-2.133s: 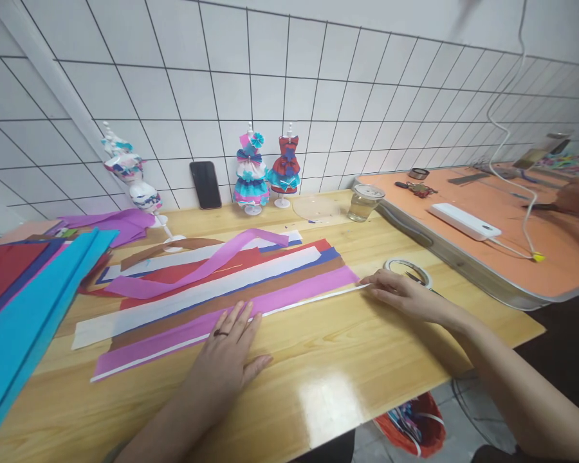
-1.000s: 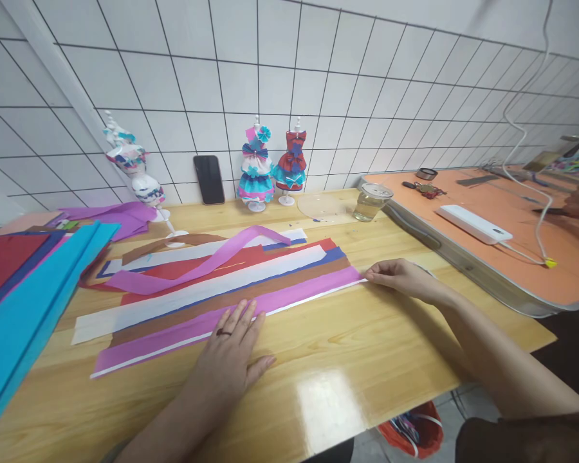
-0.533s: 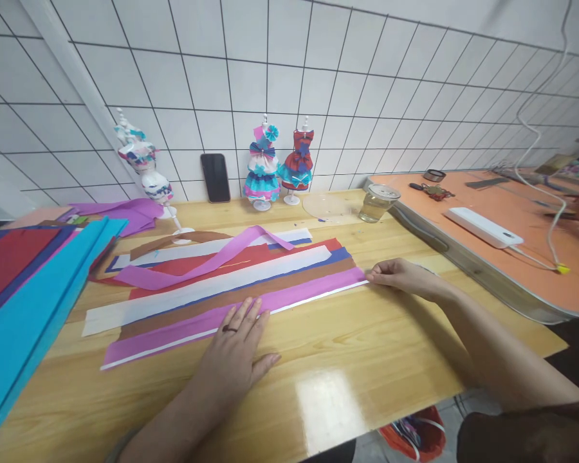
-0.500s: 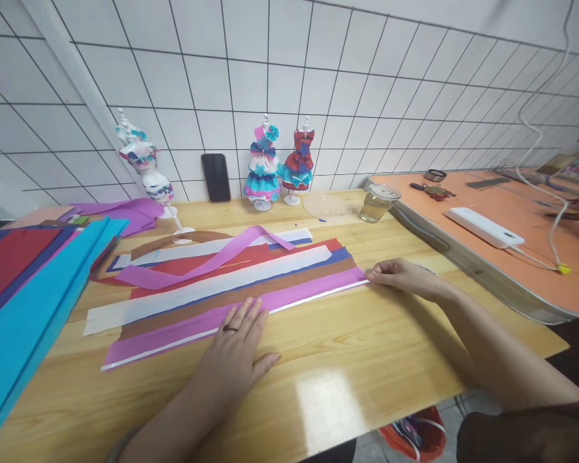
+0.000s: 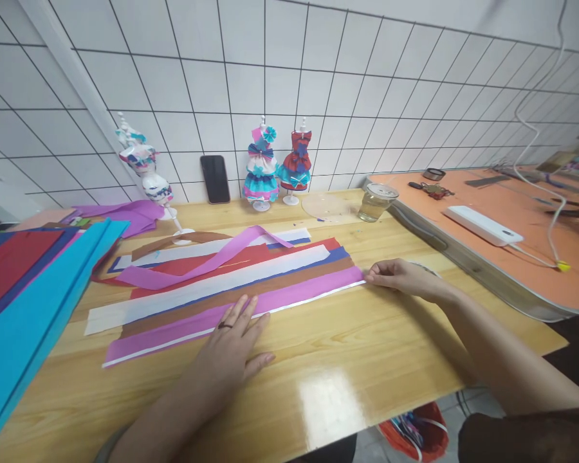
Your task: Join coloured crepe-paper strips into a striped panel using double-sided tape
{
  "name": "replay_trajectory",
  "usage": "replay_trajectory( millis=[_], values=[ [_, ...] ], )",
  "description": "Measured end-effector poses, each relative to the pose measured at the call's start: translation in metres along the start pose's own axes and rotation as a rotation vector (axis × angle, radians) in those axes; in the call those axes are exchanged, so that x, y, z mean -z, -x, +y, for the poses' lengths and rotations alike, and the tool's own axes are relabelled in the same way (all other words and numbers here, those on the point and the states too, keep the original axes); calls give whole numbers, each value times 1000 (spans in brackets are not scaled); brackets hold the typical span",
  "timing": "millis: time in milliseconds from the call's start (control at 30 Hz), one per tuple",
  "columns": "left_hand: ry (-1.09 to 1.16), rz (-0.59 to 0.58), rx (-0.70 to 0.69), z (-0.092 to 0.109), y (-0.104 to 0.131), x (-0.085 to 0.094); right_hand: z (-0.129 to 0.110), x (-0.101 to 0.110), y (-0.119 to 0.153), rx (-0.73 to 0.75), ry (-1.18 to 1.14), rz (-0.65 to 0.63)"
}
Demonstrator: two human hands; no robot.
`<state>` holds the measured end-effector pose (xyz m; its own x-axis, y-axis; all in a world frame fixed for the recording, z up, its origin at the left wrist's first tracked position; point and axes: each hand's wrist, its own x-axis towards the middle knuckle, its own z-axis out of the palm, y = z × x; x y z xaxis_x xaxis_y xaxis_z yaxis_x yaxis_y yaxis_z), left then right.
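Observation:
A purple crepe-paper strip (image 5: 299, 290) lies flat across the wooden table, with a narrow white strip (image 5: 299, 303) like tape along its near edge. My left hand (image 5: 234, 344) rests on both with fingers spread, wearing a dark ring. At the strip's right end, the fingertips of my right hand (image 5: 398, 275) pinch the corner where the white strip ends. Beyond the purple strip lie overlapping brown (image 5: 270, 284), blue, white (image 5: 207, 286) and red strips. A loose purple ribbon of paper (image 5: 197, 263) curls over them.
Three small dress forms (image 5: 260, 167) and a phone (image 5: 215, 180) stand along the tiled wall. Folded blue paper (image 5: 53, 308) lies at left. A lidded cup (image 5: 377, 202) sits beside an orange-topped table (image 5: 482, 212) holding a white power bank-like box (image 5: 484, 226). A red bag (image 5: 419, 431) is below.
My left hand has slid slightly left and toward me along the purple strip. My right hand keeps its pinch at the right end.

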<state>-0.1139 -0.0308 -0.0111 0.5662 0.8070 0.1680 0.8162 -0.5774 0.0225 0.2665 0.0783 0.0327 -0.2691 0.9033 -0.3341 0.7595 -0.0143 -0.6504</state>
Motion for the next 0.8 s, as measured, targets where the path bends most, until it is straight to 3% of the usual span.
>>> replay_trajectory(
  millis=[233,367,800],
  values=[
    [45,112,-25,17,-17,10,-3,-1,-1,14,-64,-9],
    [116,73,25,27,-26,14,-4,-1,2,-3,-106,-17],
    [210,152,-12,22,-23,12,-11,7,4,-45,-124,-36]
  ],
)
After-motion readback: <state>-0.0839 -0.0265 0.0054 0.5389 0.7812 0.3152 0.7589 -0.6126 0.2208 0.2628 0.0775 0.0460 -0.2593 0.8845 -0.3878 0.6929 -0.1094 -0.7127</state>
